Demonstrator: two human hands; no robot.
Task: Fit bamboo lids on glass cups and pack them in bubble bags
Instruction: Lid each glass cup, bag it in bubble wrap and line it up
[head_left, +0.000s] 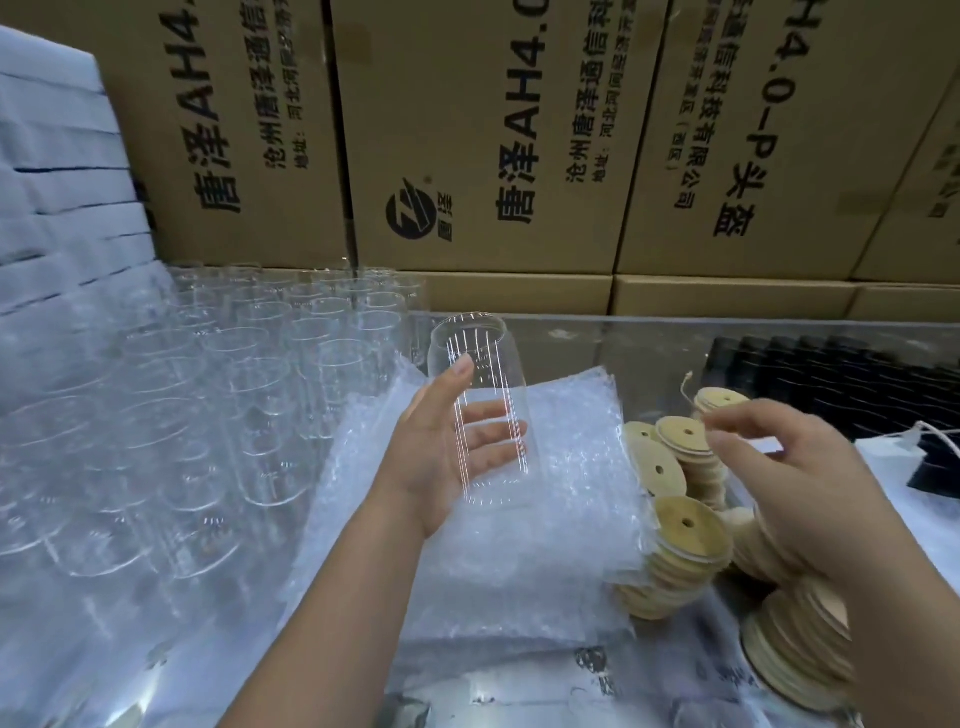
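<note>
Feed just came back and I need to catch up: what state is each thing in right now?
held glass cup: lidless, tilted, gripped by the left hand.
bamboo lids: loose stacks, some leaning.
right hand: open, over the bamboo lids, blurred.
bubble bags: flat pile.
other glass cups: upright rows, lidless.
cardboard boxes: closed, stacked.

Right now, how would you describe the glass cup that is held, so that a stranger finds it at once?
Below the wall of cardboard boxes, rows of glass cups stand on the left. Just right of them, over the pile of bubble bags, is one glass cup. Only it is lifted, held in the left hand.
</note>
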